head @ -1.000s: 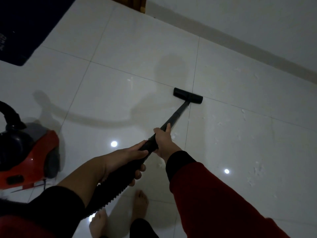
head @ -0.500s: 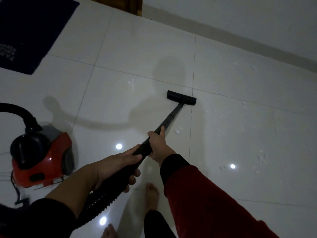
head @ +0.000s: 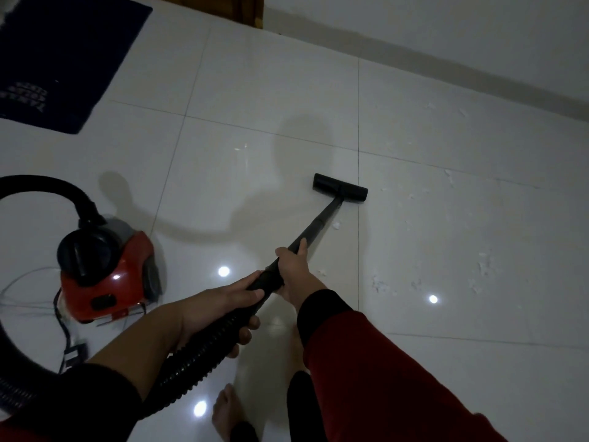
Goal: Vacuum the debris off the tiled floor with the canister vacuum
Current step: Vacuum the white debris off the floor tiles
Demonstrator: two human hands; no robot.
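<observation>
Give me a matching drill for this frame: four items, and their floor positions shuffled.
Items:
1. canister vacuum
2. floor nozzle
3. dark mat
4. white debris

Places:
A. top left corner
B. right-hand tiles
C. centre, on a grout line
D. left, hose looping from it

Pairs: 1-D, 2-C, 3-A, 4-B

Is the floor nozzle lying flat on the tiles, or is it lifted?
Flat, it seems. The nozzle sits against the tile with no visible gap beneath it; the wand slopes up to the right hand.
</observation>
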